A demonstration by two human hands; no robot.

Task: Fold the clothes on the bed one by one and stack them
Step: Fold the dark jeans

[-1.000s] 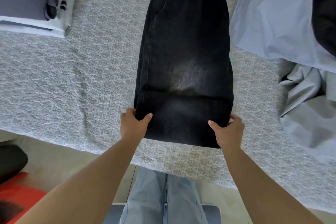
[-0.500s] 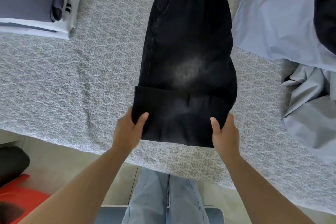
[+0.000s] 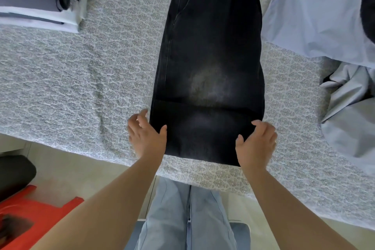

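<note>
Black faded trousers (image 3: 211, 50) lie lengthwise on the patterned bedspread (image 3: 81, 87), waistband at the far end. Their near end is folded over, and a crease crosses them just past my hands. My left hand (image 3: 146, 136) sits at the near left corner with its thumb on the fabric and its fingers spread beside the edge. At the near right corner, my right hand (image 3: 256, 140) has its thumb on the cloth and its fingers loosely curled at the edge. Neither hand has fabric lifted.
A stack of folded grey and white clothes (image 3: 38, 0) sits at the far left. Unfolded pale blue garments (image 3: 316, 12) and a grey one (image 3: 353, 119) lie at the right. The bed edge runs near my legs. A red stool (image 3: 30, 215) stands on the floor at the left.
Half a second ago both hands gripped the raised near end of the trousers. It now lies flat, and my fingers have come out from under the fabric.
</note>
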